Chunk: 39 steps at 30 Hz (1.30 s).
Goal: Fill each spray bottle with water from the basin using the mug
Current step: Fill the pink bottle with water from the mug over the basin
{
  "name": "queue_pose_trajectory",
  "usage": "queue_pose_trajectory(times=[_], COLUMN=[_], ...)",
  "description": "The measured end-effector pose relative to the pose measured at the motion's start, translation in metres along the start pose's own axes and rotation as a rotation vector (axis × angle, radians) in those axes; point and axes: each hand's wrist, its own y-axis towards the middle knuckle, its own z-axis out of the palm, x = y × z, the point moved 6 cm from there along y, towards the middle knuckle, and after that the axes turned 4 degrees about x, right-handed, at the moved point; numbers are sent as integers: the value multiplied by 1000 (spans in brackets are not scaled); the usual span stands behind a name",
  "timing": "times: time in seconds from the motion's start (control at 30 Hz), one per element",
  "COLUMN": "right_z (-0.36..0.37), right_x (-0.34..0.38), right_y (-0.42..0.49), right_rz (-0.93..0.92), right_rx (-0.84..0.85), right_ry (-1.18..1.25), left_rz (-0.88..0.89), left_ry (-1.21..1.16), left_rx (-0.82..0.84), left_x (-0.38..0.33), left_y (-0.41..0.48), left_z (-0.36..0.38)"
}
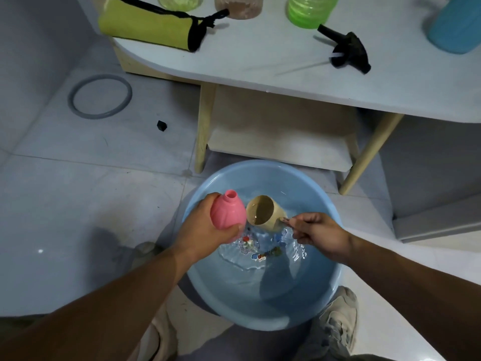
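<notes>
The floor [78,178] is of pale tiles, and a low white table [260,71] stands on it. On the table lie a black spray head [348,52] and a yellow-green pouch [145,24], near a green bottle [311,10]. A grey ring [100,96] lies on the floor. The blue basin [326,295] holds water. Over it, the left hand [200,230] wraps the uncapped pink bottle [227,211], and the right hand [320,235] pinches the handle of the tilted mug [265,213]. The writing on the basin's bottom is unreadable
</notes>
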Motion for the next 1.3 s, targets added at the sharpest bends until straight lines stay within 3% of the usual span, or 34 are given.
queue_pose_trajectory(times=[0.63, 1.0, 1.3], right_z=[-23, -17, -16], right_x=[140, 162, 164], right_y=[-112, -124, -125], right_rz=[-271, -378, -412], right_rx=[16, -95, -92], right_ry=[-161, -295, -370], left_rz=[121, 146, 127], left_ry=[-33, 10, 39], left_rx=[70, 55, 46], left_x=[-69, -79, -77], left_y=[-5, -4, -4], left_z=[17, 15, 14])
